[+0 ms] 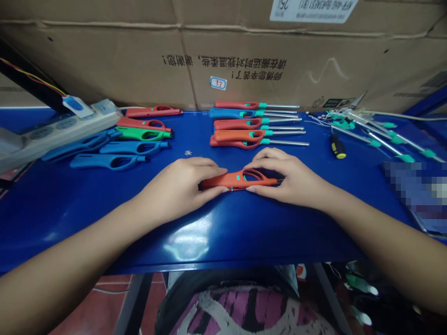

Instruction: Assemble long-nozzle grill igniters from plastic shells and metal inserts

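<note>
An orange lighter casing (228, 179) lies crosswise over the blue table, between my two hands. My left hand (185, 184) grips its handle end on the left, thumb on the near side. Fingers of my right hand (288, 179) close around the narrow end beside the finger loop. A thin wire shows at that narrow tip, and a gap with small parts shows along the near edge. Small screws (188, 152) lie just beyond my left hand. Several assembled lighters with metal tubes (240, 135) are lined up behind my hands.
Red, green and blue casings (108, 161) lie at the left by a power strip (63, 130). At the right are a screwdriver (338, 147) and metal tubes with green parts (384, 139). A large cardboard box (132, 65) stands along the back of the blue table (244, 242).
</note>
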The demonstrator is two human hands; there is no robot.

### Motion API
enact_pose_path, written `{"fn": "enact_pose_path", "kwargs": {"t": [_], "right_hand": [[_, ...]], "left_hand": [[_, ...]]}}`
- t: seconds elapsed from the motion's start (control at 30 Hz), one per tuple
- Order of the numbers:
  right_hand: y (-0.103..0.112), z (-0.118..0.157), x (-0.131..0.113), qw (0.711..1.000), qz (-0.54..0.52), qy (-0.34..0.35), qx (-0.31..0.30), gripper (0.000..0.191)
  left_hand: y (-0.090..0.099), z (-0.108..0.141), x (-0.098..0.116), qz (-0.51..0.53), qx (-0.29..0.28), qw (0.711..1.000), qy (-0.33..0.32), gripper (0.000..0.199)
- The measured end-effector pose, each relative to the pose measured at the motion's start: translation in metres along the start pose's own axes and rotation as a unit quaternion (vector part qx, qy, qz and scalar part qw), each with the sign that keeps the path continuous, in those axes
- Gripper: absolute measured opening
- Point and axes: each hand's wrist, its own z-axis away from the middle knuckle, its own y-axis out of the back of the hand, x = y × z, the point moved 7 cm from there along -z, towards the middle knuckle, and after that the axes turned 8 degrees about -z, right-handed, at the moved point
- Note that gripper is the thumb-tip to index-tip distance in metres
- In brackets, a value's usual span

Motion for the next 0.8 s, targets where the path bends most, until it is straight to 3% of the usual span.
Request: {"fn": "enact_pose_path", "kwargs": {"t": [0.4,0.8], "right_hand": [[-0.0081,0.0008,0.0063,0.999,0.028,-0.002,-0.021,0.031],[-0.0061,0.0014,0.0075,1.0,0.02,0.003,-0.013,0.033]], "left_hand": [[-0.0058,0.0,-0.0051,0.014,-0.044,0.999,0.026,0.017],[-0.005,0.0007,-0.0035,0.008,-0.038,0.999,0.034,0.022]]}}
